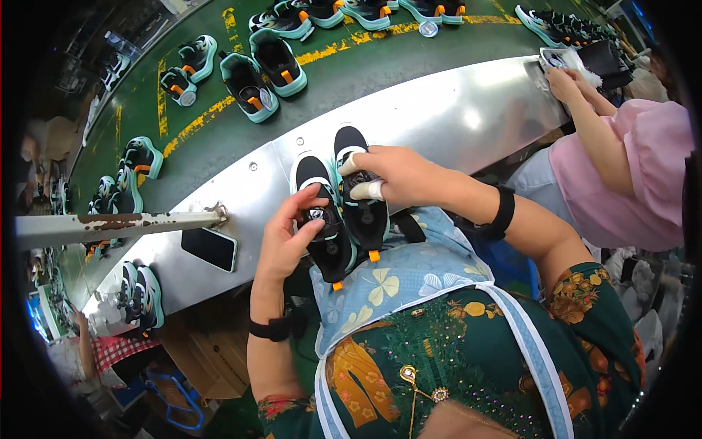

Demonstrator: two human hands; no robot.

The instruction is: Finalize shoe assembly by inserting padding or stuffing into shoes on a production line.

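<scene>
A pair of black, white and mint sneakers stands side by side in front of me, toes pointing away, heels with orange tabs toward my apron. My left hand (287,230) is at the left sneaker (313,172), thumb and fingers curled over its tongue and collar, with a small shiny piece between them. My right hand (398,175) reaches over the right sneaker (352,139). Its fingers, some in pale finger covers, are bent onto the lacing and tongue. What exactly these fingertips pinch is hidden.
A metal ledge (431,102) borders a green conveyor (197,146) carrying many similar sneakers. Left of me are a phone (210,249), a worn metal bar (117,225) and another sneaker pair (142,293). At right, a co-worker in a pink top (621,161) handles something by a white tray.
</scene>
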